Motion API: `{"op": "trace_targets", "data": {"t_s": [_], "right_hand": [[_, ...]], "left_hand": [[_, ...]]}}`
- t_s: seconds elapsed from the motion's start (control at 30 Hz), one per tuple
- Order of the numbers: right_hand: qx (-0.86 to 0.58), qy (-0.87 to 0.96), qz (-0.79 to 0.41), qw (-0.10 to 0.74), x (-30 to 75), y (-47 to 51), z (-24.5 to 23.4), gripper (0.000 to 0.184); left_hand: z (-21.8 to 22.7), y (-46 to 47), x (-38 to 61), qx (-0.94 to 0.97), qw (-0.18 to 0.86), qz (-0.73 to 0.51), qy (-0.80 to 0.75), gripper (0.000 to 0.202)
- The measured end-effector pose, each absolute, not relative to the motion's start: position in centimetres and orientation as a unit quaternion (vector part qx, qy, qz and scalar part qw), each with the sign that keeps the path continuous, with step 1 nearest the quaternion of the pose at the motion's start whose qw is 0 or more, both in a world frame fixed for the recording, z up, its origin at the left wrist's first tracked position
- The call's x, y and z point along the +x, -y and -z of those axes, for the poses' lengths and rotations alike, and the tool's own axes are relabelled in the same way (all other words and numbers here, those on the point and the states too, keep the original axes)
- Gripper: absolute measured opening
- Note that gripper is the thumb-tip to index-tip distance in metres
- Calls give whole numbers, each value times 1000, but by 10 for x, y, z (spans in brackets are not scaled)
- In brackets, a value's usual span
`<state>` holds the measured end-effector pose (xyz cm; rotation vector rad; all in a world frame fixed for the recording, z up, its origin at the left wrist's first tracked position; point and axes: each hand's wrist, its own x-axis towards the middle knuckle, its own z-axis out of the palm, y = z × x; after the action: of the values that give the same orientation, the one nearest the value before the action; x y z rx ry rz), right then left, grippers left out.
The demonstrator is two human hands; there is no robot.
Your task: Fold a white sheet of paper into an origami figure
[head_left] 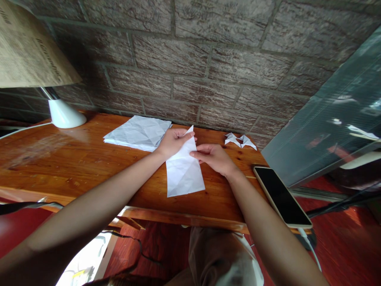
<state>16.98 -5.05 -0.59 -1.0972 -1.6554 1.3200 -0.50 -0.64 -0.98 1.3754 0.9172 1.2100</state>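
Note:
A white sheet of paper (186, 174), folded to a narrow shape with a pointed top, is between my two hands above the wooden table. My left hand (176, 142) grips its upper left part, thumb on top near the point. At its right edge, my right hand (214, 157) pinches the paper between thumb and fingers. Crease lines run across the lower part of the sheet. Beside my left hand lies a stack of creased white paper (135, 133). Two small folded paper pieces (239, 140) sit to the right, beyond my right hand.
The wooden table (74, 163) stands against a brick wall (190, 59). A lamp (65, 113) with a printed shade is at the far left. A phone (282, 194) with a white cable lies at the right edge, near my right forearm. A translucent panel (315, 115) rises beyond it.

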Motion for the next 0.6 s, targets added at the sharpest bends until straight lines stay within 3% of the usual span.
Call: {"op": "trace_targets", "data": {"t_s": [0.3, 0.6], "right_hand": [[-431, 610, -553, 370, 171, 51, 6, 34], [-422, 603, -586, 340, 169, 54, 6, 38]], "left_hand": [[-1, 9, -4, 427, 727, -455, -287, 23], [-2, 7, -5, 393, 734, -452, -322, 16]]}}
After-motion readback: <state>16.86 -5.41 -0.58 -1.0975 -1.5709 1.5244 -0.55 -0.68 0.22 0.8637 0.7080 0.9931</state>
